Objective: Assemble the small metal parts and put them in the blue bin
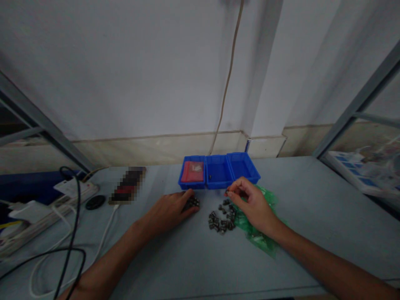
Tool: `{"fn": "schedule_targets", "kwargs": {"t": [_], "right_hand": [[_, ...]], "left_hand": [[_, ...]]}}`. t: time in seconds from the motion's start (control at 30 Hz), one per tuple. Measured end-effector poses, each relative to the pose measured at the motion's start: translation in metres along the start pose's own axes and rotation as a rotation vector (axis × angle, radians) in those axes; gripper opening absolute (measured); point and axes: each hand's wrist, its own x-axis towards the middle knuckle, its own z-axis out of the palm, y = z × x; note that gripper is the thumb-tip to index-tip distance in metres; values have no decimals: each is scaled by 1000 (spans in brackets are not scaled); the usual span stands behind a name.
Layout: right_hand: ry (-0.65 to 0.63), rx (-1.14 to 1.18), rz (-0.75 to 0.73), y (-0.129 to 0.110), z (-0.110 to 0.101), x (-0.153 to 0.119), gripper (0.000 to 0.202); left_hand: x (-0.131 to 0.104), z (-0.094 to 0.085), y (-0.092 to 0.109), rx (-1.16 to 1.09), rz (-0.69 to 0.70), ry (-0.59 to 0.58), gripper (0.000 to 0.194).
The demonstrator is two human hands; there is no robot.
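My left hand (165, 211) rests on the table, thumb and fingers curled round a cluster of small dark metal parts (194, 202). To the right lies a loose pile of similar short, cylindrical metal pieces (222, 223), too small to name exactly. Beyond that pile, my right hand (251, 203) is raised slightly, with thumb and forefinger pinched on one small metal part (227, 191). Under and beside the right hand spreads a crumpled green plastic bag (264, 241). Part of the bag is hidden by the hand.
Three joined blue bins stand behind the hands: the left bin (181, 185) holds a red packet (188, 171), the middle bin (218, 164) one tiny piece, the right bin (242, 164) nothing visible. Leftward lie a pixelated object (128, 185), black disc (95, 202), power strip (40, 227) and cables.
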Motion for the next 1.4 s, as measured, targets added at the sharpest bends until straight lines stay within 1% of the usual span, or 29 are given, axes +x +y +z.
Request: {"fn": "schedule_targets", "kwargs": {"t": [0.13, 0.27, 0.4, 0.63, 0.77, 0.93, 1.03, 1.23, 1.4], "right_hand": [[9, 65, 16, -2, -2, 2, 13], [-10, 98, 21, -6, -3, 4, 16], [-44, 172, 87, -9, -4, 3, 18], [-67, 282, 176, -11, -3, 5, 25], [-67, 296, 184, -11, -2, 5, 36], [-10, 354, 269, -11, 1, 4, 51], [-1, 414, 288, -9, 2, 4, 52], [-8, 547, 298, -4, 4, 4, 52], [-31, 560, 301, -3, 4, 3, 54]], "left_hand": [[0, 0, 0, 1, -1, -2, 45], [0, 0, 0, 11, 2, -11, 44], [-1, 1, 0, 24, 9, -4, 45], [0, -6, 5, 14, -23, -40, 43], [0, -6, 5, 12, -20, -40, 43], [-1, -3, 3, 18, -13, -23, 44], [-1, -3, 2, 20, -13, -9, 46], [0, -3, 2, 25, -17, -28, 43], [0, -4, 3, 34, -18, -36, 43]]}}
